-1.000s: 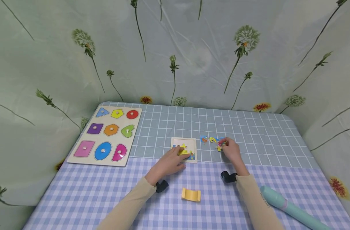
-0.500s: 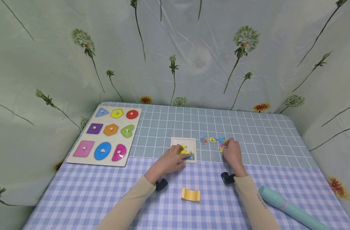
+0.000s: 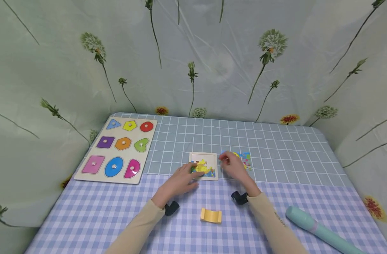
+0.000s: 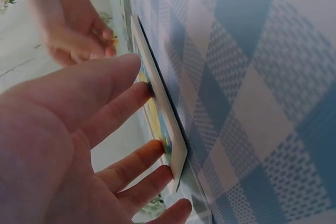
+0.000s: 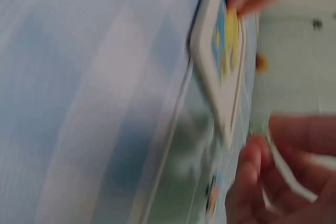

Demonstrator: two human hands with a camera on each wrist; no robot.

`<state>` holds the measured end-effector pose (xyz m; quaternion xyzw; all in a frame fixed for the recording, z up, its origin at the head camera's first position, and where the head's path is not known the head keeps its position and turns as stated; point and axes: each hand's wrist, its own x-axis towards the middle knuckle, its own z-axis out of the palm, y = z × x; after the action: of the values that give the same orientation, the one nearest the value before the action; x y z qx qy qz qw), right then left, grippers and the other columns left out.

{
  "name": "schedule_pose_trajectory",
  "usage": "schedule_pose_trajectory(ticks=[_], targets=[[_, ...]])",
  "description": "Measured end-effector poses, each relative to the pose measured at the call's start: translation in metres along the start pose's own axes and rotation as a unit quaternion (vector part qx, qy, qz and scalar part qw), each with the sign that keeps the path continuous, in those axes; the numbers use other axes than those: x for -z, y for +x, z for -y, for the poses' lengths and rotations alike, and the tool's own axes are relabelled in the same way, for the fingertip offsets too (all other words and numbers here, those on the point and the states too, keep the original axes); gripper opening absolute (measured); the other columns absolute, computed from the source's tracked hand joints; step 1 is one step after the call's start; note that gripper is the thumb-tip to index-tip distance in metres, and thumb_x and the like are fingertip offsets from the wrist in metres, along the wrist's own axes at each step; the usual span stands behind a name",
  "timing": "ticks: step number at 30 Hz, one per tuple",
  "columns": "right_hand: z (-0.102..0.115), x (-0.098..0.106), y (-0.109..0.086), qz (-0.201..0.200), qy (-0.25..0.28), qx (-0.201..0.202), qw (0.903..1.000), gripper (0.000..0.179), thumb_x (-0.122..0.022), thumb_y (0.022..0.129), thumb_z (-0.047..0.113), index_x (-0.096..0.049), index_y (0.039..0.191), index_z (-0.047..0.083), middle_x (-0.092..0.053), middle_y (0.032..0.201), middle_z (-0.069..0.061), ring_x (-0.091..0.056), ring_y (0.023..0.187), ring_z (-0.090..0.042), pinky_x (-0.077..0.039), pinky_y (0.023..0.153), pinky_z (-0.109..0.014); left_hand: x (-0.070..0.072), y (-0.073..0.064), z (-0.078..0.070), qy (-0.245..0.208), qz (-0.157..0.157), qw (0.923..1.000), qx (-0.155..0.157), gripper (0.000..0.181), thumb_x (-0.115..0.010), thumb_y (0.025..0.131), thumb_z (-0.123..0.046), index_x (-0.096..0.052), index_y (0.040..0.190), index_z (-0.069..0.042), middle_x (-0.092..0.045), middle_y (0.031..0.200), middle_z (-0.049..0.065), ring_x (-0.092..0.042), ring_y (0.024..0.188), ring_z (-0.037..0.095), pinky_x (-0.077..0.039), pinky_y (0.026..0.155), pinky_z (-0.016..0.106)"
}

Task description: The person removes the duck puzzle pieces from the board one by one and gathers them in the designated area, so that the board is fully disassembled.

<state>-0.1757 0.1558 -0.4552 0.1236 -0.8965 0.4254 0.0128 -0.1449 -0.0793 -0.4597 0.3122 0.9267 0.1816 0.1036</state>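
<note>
A small wooden puzzle tray holds a partly filled picture with a yellow shape and blue along its lower edge. My left hand is spread with fingers fairly straight, fingertips on the picture and the tray's near edge. To the right of the tray, several colourful jigsaw pieces lie on the table, partly covered by my right hand. That hand's fingers are loosely bent, with nothing visible held. In the right wrist view, a blue and orange piece lies below its fingertips, near the tray's corner.
A large shape-peg board with coloured knobbed shapes stands at the left. A small curved wooden block sits on the checked cloth between my forearms. A teal cylindrical object lies at the front right. A floral curtain hangs behind the table.
My right hand has left the pink and green pieces at the right and moved left, close to the tray. My left hand has drawn back slightly, uncovering more of the yellow picture.
</note>
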Motion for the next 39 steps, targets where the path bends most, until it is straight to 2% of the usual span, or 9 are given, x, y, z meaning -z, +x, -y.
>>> schedule_pose_trajectory(ticks=[3, 7, 14, 21, 25, 29, 33, 37, 39], targets=[[0.010, -0.013, 0.006, 0.069, 0.022, 0.016, 0.9973, 0.022, -0.060, 0.081, -0.011, -0.062, 0.102, -0.006, -0.062, 0.095, -0.015, -0.057, 0.079, -0.023, -0.047, 0.072, -0.032, 0.001, 0.000, -0.001, 0.009, -0.004, 0.9999, -0.002, 0.043, -0.061, 0.094, -0.026, -0.056, 0.137, -0.018, -0.037, 0.144, 0.017, -0.036, 0.131, 0.033, -0.032, 0.106, 0.050], [0.018, -0.026, 0.012, 0.097, 0.008, 0.019, 0.9950, 0.026, -0.061, 0.079, -0.012, -0.063, 0.104, -0.007, -0.061, 0.099, -0.015, -0.053, 0.079, -0.020, -0.046, 0.072, -0.030, 0.002, -0.001, -0.005, 0.011, -0.005, 0.9999, -0.001, 0.043, -0.062, 0.094, -0.024, -0.056, 0.136, -0.016, -0.038, 0.143, 0.018, -0.037, 0.130, 0.033, -0.035, 0.104, 0.048], [0.022, -0.034, 0.016, 0.099, -0.009, 0.007, 0.9950, 0.027, -0.060, 0.078, -0.013, -0.065, 0.104, -0.006, -0.060, 0.098, -0.013, -0.052, 0.078, -0.019, -0.045, 0.072, -0.030, 0.003, -0.002, -0.009, 0.021, -0.006, 0.9998, 0.003, 0.042, -0.062, 0.094, -0.025, -0.058, 0.134, -0.015, -0.039, 0.141, 0.019, -0.039, 0.128, 0.033, -0.041, 0.100, 0.045], [0.021, -0.035, 0.018, 0.092, 0.023, 0.002, 0.9955, 0.029, -0.057, 0.079, -0.013, -0.064, 0.106, -0.005, -0.059, 0.097, -0.012, -0.052, 0.079, -0.019, -0.046, 0.073, -0.031, 0.002, -0.001, -0.011, 0.021, 0.002, 0.9996, 0.017, 0.042, -0.062, 0.094, -0.026, -0.058, 0.134, -0.015, -0.038, 0.143, 0.020, -0.037, 0.129, 0.033, -0.046, 0.094, 0.046], [0.024, -0.035, 0.020, 0.080, 0.050, 0.020, 0.9953, 0.029, -0.056, 0.081, -0.014, -0.062, 0.107, -0.004, -0.053, 0.088, -0.010, -0.053, 0.078, -0.022, -0.047, 0.074, -0.035, 0.002, -0.001, -0.011, 0.025, 0.005, 0.9994, 0.022, 0.042, -0.061, 0.094, -0.026, -0.057, 0.135, -0.016, -0.037, 0.145, 0.019, -0.036, 0.131, 0.032, -0.048, 0.091, 0.046], [0.026, -0.037, 0.023, 0.072, 0.039, 0.034, 0.9960, 0.028, -0.057, 0.079, -0.015, -0.062, 0.104, -0.004, -0.049, 0.083, -0.009, -0.052, 0.076, -0.023, -0.047, 0.072, -0.035, 0.002, 0.000, -0.011, 0.032, 0.004, 0.9993, 0.020, 0.042, -0.061, 0.094, -0.026, -0.057, 0.135, -0.017, -0.037, 0.145, 0.019, -0.037, 0.130, 0.032, -0.049, 0.090, 0.046], [0.024, -0.038, 0.026, 0.078, 0.044, 0.014, 0.9959, 0.027, -0.057, 0.079, -0.015, -0.062, 0.102, -0.002, -0.053, 0.088, -0.010, -0.053, 0.076, -0.021, -0.047, 0.070, -0.032, 0.001, 0.000, -0.010, 0.035, 0.000, 0.9993, 0.011, 0.042, -0.062, 0.094, -0.026, -0.058, 0.134, -0.015, -0.038, 0.143, 0.020, -0.038, 0.129, 0.033, -0.049, 0.089, 0.046], [0.020, -0.033, 0.026, 0.087, 0.089, -0.017, 0.9920, 0.026, -0.055, 0.082, -0.012, -0.060, 0.105, -0.001, -0.057, 0.093, -0.012, -0.055, 0.077, -0.021, -0.047, 0.068, -0.030, 0.000, 0.000, -0.010, 0.036, -0.003, 0.9993, 0.006, 0.042, -0.062, 0.094, -0.026, -0.058, 0.134, -0.015, -0.038, 0.143, 0.021, -0.039, 0.128, 0.033, -0.049, 0.089, 0.045], [0.017, -0.027, 0.024, 0.080, 0.113, -0.033, 0.9898, 0.025, -0.055, 0.082, -0.010, -0.060, 0.105, -0.003, -0.058, 0.091, -0.013, -0.055, 0.074, -0.020, -0.046, 0.065, -0.029, 0.000, 0.000, -0.010, 0.034, -0.002, 0.9994, 0.010, 0.042, -0.062, 0.094, -0.027, -0.058, 0.134, -0.016, -0.038, 0.144, 0.020, -0.039, 0.129, 0.032, -0.049, 0.090, 0.045]])
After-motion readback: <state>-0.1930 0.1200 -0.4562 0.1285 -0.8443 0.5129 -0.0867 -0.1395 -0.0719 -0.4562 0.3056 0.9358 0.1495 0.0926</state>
